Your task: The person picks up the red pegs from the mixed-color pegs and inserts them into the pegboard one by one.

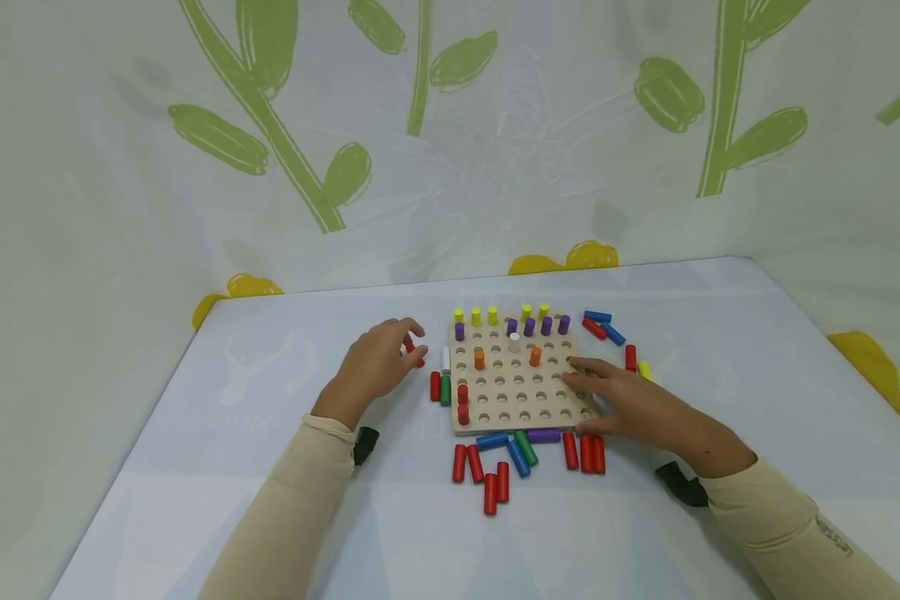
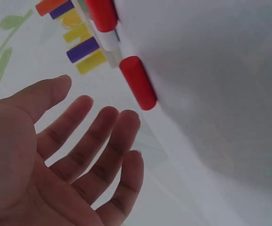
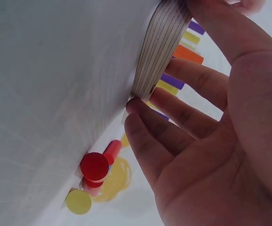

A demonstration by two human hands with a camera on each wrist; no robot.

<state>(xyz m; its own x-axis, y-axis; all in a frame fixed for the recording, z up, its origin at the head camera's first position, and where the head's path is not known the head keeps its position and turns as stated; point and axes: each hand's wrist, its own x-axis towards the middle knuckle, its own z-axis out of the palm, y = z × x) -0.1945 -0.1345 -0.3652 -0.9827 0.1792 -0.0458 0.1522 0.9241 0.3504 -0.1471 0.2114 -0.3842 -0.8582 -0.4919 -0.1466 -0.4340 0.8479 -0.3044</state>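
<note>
Here's the left hand (image 1: 378,362), out at nine o'clock of the wooden pegboard (image 1: 502,387), palm turned in, fingers loosely bent and parted, pinching nothing. The right hand (image 1: 630,408) sits at about four o'clock — thumb by the near corner, fingers reaching over the edge, parted, though the last two come close together at the tips; how firmly they press, I cannot tell.

From the head, the red peg (image 2: 138,83) half hides behind the left fingertips; the left wrist view settles it — lying on the table, a gap between it and the fingers. And the right wrist view gives us the board's striped side, plus the round ends of a red cylinder (image 3: 94,166) and a yellow cylinder (image 3: 78,202) beyond the hand.

Into the holes now: five yellow pegs (image 1: 492,316) along twelve o'clock, five purple pegs (image 1: 529,327) in the next row, a white peg (image 1: 514,342) nearer, then two orange pegs (image 1: 479,360), and two red pegs (image 1: 462,404) upright towards eight. Loose blue, green, purple and red cylinders (image 1: 525,457) lie around six o'clock.
</note>
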